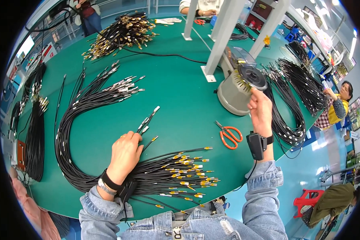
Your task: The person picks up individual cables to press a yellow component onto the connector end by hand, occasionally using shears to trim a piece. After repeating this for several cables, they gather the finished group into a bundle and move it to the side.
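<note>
Green work table (180,80) fills the middle of the frame, curved by the wide lens, with other people seated at its upper and right edges. Thin black cables (88,104) loop across the left half, their silver-tipped ends fanning toward the upper middle. A second fan of cable ends with yellow tags (188,172) lies at lower centre, just right of the left hand (124,154). That hand rests palm down on the cables, fingers curled loosely over a few strands near their tips; it looks like a light pinch rather than a firm grip. The right hand (261,110) is raised at centre right, fingers closed on the edge of a grey tape dispenser (238,86) with a dark reel on top. Red-handled scissors (230,135) lie between the hands. The cables appear light, limp and springy, likely to tangle; taking one near its metal end should give the most control. More cable bundles (296,96) lie at the right.
</note>
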